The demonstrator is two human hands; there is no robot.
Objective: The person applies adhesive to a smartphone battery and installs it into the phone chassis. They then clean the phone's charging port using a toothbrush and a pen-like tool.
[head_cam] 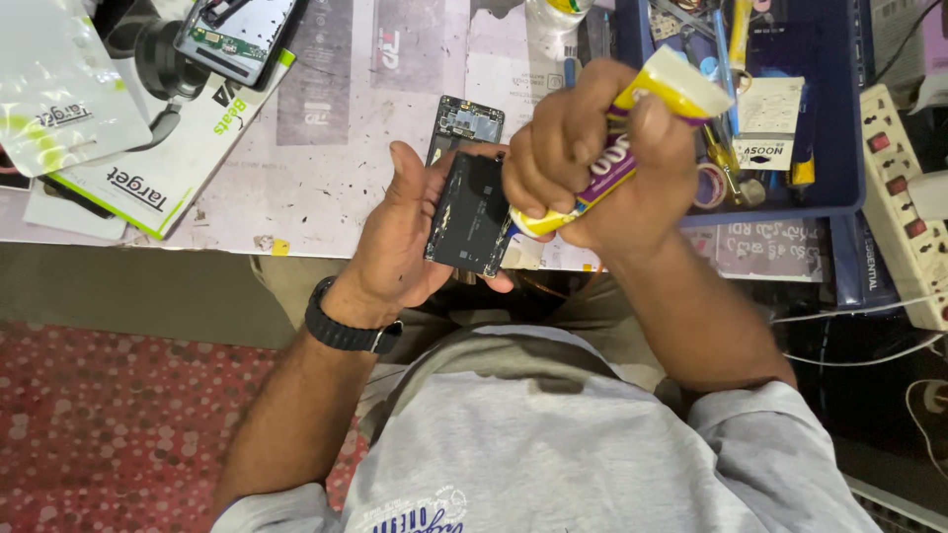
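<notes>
My left hand (400, 247) grips an opened phone (470, 202), back cover off, black battery and circuit board showing, held just past the table's front edge. My right hand (592, 158) is closed around a yellow and purple glue tube (632, 128), squeezing it with the nozzle end down at the phone's right side. A black watch band (346, 331) wraps my left wrist. The tube's tip is hidden behind my fingers.
A blue tray (829, 118) of small tools stands at the right, with a white power strip (904, 207) beside it. Printed packages (148, 168) and another opened phone (232, 39) lie at the left on the paper-covered table (326, 128). A red patterned floor (109, 434) lies below.
</notes>
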